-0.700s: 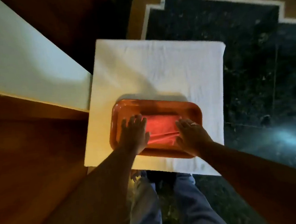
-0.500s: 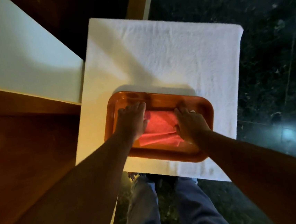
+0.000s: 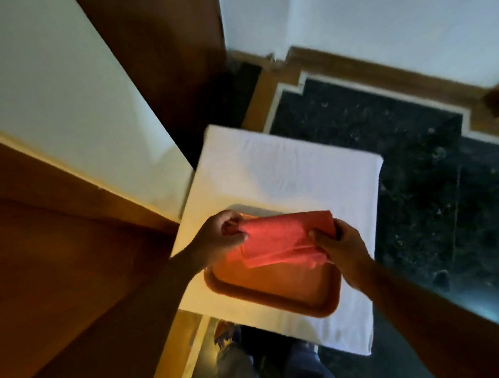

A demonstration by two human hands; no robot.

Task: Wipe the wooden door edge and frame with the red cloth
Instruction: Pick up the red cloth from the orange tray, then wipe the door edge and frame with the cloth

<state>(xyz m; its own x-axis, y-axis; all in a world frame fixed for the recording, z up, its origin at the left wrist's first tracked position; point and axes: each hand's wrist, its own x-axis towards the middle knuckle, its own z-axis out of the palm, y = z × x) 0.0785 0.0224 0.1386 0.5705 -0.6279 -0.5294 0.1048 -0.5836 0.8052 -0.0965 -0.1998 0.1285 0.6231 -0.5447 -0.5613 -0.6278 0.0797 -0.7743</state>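
A folded red cloth (image 3: 280, 239) hangs between both hands, lifted a little above an orange tray (image 3: 270, 290). My left hand (image 3: 219, 237) pinches its left edge and my right hand (image 3: 337, 246) grips its right edge. The tray rests on a surface covered by a white towel (image 3: 285, 167). The wooden door (image 3: 38, 285) fills the lower left, its lit edge running diagonally toward the tray. A dark wooden frame piece (image 3: 162, 54) stands behind the white wall panel (image 3: 50, 95) at upper left.
Dark marble floor (image 3: 426, 202) with a white and wood border lies to the right. A wooden skirting (image 3: 383, 75) runs along the white wall at the top right. My legs in blue jeans (image 3: 278, 375) show at the bottom.
Both hands were pressing on the cloth inside the tray; now they have closed on its ends and raised it off the tray. The view has tilted up toward the wall.
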